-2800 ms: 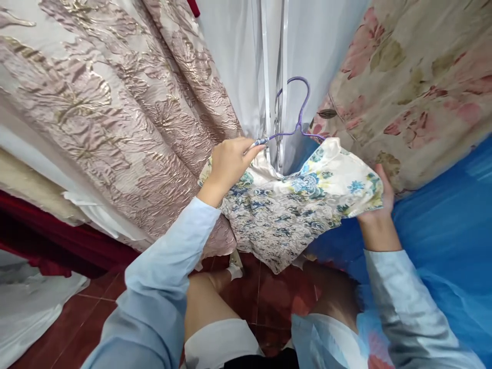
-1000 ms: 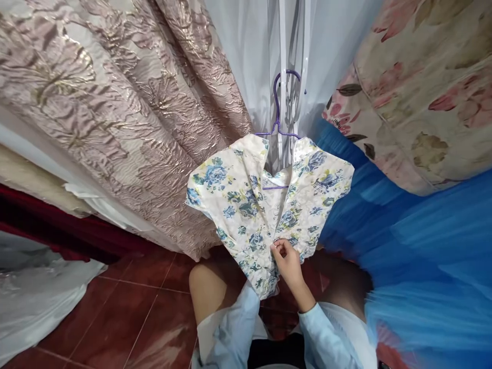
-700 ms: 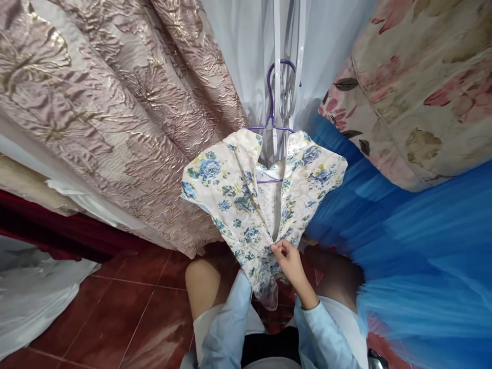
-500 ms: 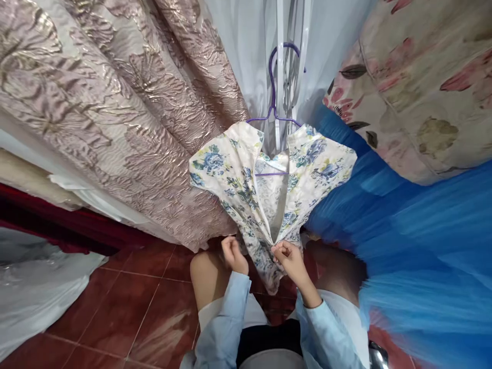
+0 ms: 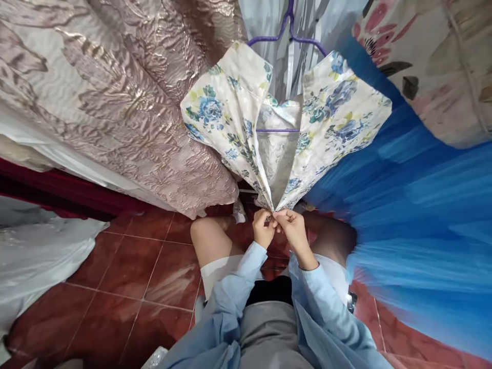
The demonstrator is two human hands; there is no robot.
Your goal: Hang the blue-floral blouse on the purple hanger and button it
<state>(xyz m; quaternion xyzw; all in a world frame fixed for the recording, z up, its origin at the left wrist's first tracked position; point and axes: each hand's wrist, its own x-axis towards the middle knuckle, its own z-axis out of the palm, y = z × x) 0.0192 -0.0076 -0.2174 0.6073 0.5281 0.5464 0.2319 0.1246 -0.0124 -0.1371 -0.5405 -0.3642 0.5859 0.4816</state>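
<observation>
A white dress (image 5: 238, 118) with blue flowers hangs in front of me on a purple hanger (image 5: 290, 31). Its front opening gapes in a V, which narrows to a point at my fingertips. My left hand (image 5: 264, 230) pinches the fabric at the left of that point. Beside it, my right hand (image 5: 292, 229) is closed on the dress at the same spot, the two hands' fingertips touching or nearly so. The small part of the closure between the fingers is hidden. Below the hands the lower dress is mostly out of sight.
A pink and gold brocade garment (image 5: 154, 113) hangs at left, and blue tulle (image 5: 415, 220) hangs at right below a floral cloth (image 5: 434, 87). White, plastic-like cloth (image 5: 46, 266) lies at far left on red floor tiles (image 5: 126, 277). My knees flank the dress.
My left hand has come in from the left and now grips the dress next to my right hand. The dress appears larger and nearer, and the view has tilted down.
</observation>
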